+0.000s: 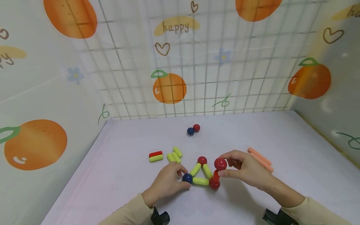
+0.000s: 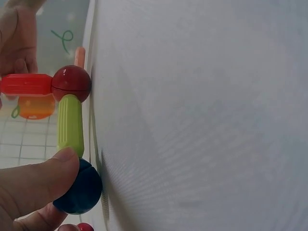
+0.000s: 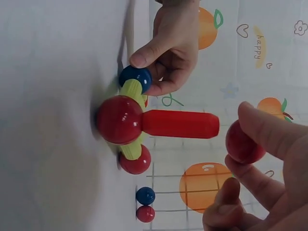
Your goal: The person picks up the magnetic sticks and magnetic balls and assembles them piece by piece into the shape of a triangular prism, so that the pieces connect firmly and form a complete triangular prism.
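Observation:
On the table lies a triangle of three yellow-green rods (image 1: 201, 181) joined by balls. Its left corner is a blue ball (image 1: 187, 178), which my left hand (image 1: 167, 179) pinches between thumb and fingers. A red ball (image 1: 202, 160) forms the far corner, and another red corner ball (image 3: 119, 120) carries an upright red rod (image 3: 180, 124). My right hand (image 1: 244, 168) pinches a loose red ball (image 3: 243, 143) between thumb and finger. In the right wrist view, a small gap separates that ball from the rod's free end.
Behind the triangle, a blue ball (image 1: 190, 131) and a red ball (image 1: 196, 127) sit together. Toward the left lie several yellow-green rods (image 1: 176, 157) and a short red rod (image 1: 155, 154). Two long orange rods (image 1: 260, 159) lie beyond my right wrist. A printed curtain (image 1: 126, 62) surrounds the table.

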### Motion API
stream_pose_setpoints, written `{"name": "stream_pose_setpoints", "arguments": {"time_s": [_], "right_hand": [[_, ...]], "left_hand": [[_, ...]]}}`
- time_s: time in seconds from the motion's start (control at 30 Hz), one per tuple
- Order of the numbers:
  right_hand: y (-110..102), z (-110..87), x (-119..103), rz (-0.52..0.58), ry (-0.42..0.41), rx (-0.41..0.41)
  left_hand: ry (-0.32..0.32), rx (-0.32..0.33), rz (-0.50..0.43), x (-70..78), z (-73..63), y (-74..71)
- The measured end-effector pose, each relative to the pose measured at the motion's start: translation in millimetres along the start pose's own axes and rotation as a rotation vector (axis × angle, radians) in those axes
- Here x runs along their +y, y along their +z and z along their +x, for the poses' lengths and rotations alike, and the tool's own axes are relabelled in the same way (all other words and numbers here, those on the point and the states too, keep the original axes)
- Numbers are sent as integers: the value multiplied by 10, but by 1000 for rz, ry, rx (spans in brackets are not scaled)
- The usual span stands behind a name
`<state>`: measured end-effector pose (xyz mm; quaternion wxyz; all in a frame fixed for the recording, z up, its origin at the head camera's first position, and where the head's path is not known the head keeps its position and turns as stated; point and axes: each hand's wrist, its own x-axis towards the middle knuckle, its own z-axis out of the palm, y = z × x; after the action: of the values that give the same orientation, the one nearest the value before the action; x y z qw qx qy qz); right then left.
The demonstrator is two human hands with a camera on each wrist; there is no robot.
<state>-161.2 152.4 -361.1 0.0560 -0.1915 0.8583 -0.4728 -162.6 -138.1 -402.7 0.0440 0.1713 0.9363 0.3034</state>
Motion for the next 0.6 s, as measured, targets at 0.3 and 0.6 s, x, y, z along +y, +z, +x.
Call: {"name": "stream_pose_setpoints", "arguments": {"time_s": [0.3,0.6], "right_hand": [[76,-10,48,-86,-46,29],[99,-32,46,-82,-53,39]], "left_hand": [[-3,3,2,-16,10,8],[5,11,4,-21,32,20]]}}
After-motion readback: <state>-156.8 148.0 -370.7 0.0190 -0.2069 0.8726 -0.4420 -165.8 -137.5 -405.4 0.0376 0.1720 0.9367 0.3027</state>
